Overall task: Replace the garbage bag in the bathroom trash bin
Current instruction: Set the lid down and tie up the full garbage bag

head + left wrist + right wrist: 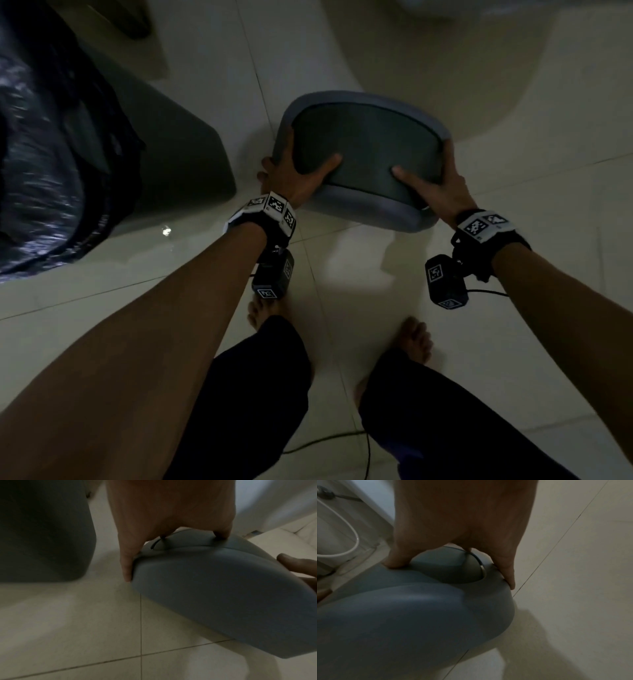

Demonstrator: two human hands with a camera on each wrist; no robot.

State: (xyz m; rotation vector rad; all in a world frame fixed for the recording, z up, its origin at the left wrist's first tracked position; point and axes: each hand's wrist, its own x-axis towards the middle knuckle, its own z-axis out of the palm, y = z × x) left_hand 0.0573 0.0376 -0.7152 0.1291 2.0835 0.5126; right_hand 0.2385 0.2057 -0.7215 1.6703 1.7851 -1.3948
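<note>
I hold a blue-grey bin lid tilted above the tiled floor; its dark swing flap faces me. My left hand grips the lid's left side, thumb on the flap. My right hand grips the right side the same way. The grey trash bin stands to the left, with a black garbage bag bunched at its top. In the left wrist view my left hand clasps the lid next to the bin. In the right wrist view my right hand clasps the lid.
Pale floor tiles lie all around. My bare feet stand just below the lid. A thin cable trails on the floor near my legs. A white hose hangs at the left by a white fixture.
</note>
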